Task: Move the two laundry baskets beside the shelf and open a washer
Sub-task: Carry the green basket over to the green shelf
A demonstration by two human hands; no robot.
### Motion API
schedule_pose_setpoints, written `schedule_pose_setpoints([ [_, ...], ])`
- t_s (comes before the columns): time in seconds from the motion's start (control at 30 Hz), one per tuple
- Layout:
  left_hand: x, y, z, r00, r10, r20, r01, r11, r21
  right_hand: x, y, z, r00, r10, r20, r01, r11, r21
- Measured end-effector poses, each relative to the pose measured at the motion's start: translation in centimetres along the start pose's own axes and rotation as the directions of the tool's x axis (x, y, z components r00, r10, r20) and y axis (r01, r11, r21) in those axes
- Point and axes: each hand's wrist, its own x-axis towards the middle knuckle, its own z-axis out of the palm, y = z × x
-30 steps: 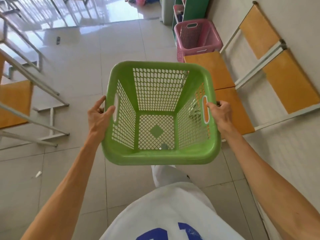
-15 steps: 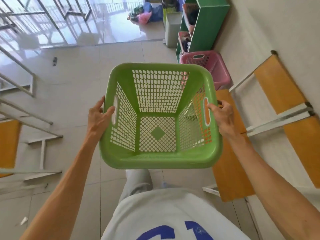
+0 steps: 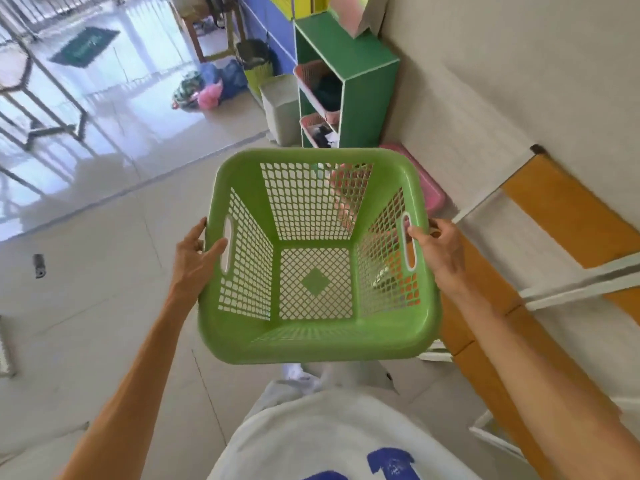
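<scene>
I carry an empty green laundry basket [image 3: 242, 188] in front of my body, level and held off the floor. My left hand [image 3: 194, 258] grips its left handle slot and my right hand [image 3: 438, 252] grips the right one. A pink laundry basket [image 3: 431, 192] sits on the floor just beyond it, mostly hidden behind the green one, right beside a green shelf [image 3: 367, 95] that stands against the wall. The shelf holds pink trays with dark items. No washer is in view.
Orange bench seats with white frames [image 3: 571, 216] run along the wall on my right. A grey bin [image 3: 282, 109] stands left of the shelf, with bags of laundry [image 3: 207, 88] beyond. Open tiled floor [image 3: 86, 271] lies to my left.
I have walked forward with the green basket. The shelf and pink basket are now much closer, and the pink basket has slipped behind the green one. My grip is unchanged.
</scene>
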Motion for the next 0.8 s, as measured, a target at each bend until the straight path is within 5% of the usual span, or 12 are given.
schedule_pose_setpoints([
  [0.17, 13.1, 5.9, 6.2, 0.977, 0.099, 0.188, -0.122, 0.986, 0.113, 4.6, -0.5, -0.2, 0.958, 0.113, -0.263, -0.081, 0.988, 0.130],
  [0.43, 30.5, 14.6, 23.0, 0.835, 0.234, 0.498, -0.370, 0.908, 0.195, 14.8, 0.8, -0.9, 0.760, 0.330, -0.560, -0.156, 0.929, 0.335],
  [0.57, 38.1, 18.7, 29.9, 0.749, 0.226, 0.623, -0.477, 0.836, 0.270, 20.8, 0.1, -0.7, 0.731, 0.364, -0.577, -0.172, 0.917, 0.361],
  [0.8, 48.7, 22.5, 38.7, 0.678, 0.043, 0.734, -0.495, 0.764, 0.413, 29.6, 0.0, -0.4, 0.766, 0.508, -0.394, -0.387, 0.854, 0.348],
])
